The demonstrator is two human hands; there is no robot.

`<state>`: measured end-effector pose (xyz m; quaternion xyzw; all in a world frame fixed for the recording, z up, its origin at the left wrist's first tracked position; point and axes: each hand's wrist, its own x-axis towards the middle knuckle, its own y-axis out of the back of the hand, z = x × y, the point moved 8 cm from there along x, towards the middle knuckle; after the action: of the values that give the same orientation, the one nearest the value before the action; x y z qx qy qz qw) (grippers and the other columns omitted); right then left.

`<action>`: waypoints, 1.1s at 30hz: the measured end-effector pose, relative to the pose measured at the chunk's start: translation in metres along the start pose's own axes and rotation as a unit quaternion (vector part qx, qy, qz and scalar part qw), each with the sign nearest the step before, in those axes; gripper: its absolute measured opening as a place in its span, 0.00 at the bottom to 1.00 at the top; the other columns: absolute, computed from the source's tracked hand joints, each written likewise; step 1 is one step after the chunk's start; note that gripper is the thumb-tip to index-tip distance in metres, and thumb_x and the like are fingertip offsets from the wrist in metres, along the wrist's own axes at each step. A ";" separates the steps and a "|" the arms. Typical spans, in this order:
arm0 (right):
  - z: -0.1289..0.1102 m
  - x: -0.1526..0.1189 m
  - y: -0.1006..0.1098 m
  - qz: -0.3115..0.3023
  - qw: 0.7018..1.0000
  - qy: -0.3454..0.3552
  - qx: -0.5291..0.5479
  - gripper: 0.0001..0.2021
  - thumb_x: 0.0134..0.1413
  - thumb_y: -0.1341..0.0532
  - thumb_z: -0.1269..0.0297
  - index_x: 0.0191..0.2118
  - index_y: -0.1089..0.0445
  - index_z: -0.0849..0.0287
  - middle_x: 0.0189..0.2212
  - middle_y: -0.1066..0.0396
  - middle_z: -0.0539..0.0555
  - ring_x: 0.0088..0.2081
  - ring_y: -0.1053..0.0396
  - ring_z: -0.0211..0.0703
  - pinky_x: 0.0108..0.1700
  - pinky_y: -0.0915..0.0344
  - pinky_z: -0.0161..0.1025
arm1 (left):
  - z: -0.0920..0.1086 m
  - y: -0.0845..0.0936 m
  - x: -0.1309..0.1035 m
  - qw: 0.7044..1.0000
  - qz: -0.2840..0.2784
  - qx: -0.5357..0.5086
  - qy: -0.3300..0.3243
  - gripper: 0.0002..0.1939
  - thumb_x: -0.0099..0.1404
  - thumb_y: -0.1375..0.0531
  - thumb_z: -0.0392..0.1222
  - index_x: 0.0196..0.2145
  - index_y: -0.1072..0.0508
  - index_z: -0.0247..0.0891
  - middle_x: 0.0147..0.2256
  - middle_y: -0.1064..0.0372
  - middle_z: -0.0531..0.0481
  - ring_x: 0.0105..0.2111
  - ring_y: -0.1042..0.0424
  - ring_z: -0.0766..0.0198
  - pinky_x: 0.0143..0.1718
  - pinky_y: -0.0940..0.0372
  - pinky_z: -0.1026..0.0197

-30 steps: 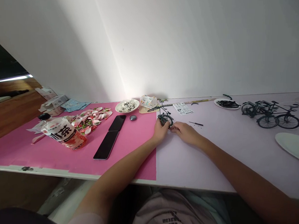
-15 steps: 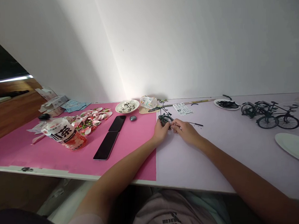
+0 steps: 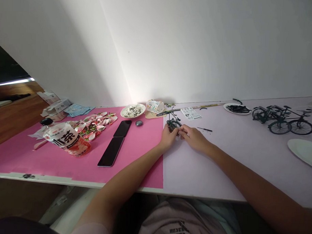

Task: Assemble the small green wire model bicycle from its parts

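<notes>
A dark green model bicycle (image 3: 174, 123) stands tilted between my hands, close to the seam of the pink and pale lilac surfaces. My left hand (image 3: 168, 136) is closed on its near wheel. From the other side my right hand (image 3: 190, 134) pinches at the same wheel, its fingertips meeting those of my left; any small part between them is hidden. Right of my hands lies a thin dark screwdriver (image 3: 204, 129). Behind the bicycle is a printed instruction sheet (image 3: 191, 113).
Several finished-looking model bicycles (image 3: 284, 119) stand at the right, by a white plate (image 3: 304, 151). Black parts lie on another plate (image 3: 226, 106). Leftward are a phone (image 3: 110, 151), a small dark oval object (image 3: 138, 123), a drink bottle (image 3: 68, 139) and a plate of small pieces (image 3: 122, 113).
Both hands stay at the near wheel with almost no movement. The bicycle's far end has shifted very slightly to the right.
</notes>
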<state>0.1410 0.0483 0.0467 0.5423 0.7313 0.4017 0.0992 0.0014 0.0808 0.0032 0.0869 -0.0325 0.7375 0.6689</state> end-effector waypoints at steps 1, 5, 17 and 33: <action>0.000 0.000 0.000 0.002 1.000 0.000 -0.005 0.10 0.70 0.47 0.55 0.39 0.33 0.52 0.33 0.22 0.51 0.33 0.28 0.44 0.38 0.38 0.40 | 0.001 0.000 -0.001 1.000 0.000 0.003 0.000 0.12 0.61 0.34 0.41 0.39 0.33 0.38 0.30 0.29 0.53 0.32 0.29 0.65 0.38 0.34 0.62; -0.001 0.001 0.001 0.018 0.999 0.009 -0.029 0.11 0.68 0.46 0.55 0.36 0.32 0.54 0.36 0.24 0.53 0.37 0.30 0.46 0.39 0.38 0.40 | 0.007 0.000 -0.004 1.000 -0.003 0.006 0.002 0.10 0.62 0.36 0.39 0.38 0.34 0.37 0.30 0.30 0.52 0.31 0.31 0.65 0.37 0.35 0.62; -0.005 -0.001 0.002 0.033 0.999 0.019 -0.027 0.12 0.66 0.45 0.56 0.33 0.33 0.54 0.33 0.27 0.53 0.35 0.33 0.44 0.37 0.39 0.40 | 0.010 0.002 -0.006 0.999 0.008 0.026 0.016 0.10 0.62 0.36 0.37 0.35 0.36 0.39 0.29 0.32 0.54 0.30 0.33 0.65 0.33 0.39 0.63; -0.003 -0.002 -0.002 0.009 1.000 0.003 -0.026 0.14 0.66 0.45 0.54 0.30 0.36 0.54 0.25 0.32 0.48 0.27 0.38 0.40 0.30 0.44 0.37 | 0.014 0.001 -0.007 0.999 0.004 0.046 -0.002 0.08 0.62 0.37 0.38 0.35 0.35 0.39 0.32 0.33 0.52 0.32 0.35 0.64 0.36 0.40 0.62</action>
<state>0.1386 0.0445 0.0470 0.5446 0.7164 0.4227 0.1073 0.0019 0.0716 0.0161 0.1191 -0.0002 0.7406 0.6613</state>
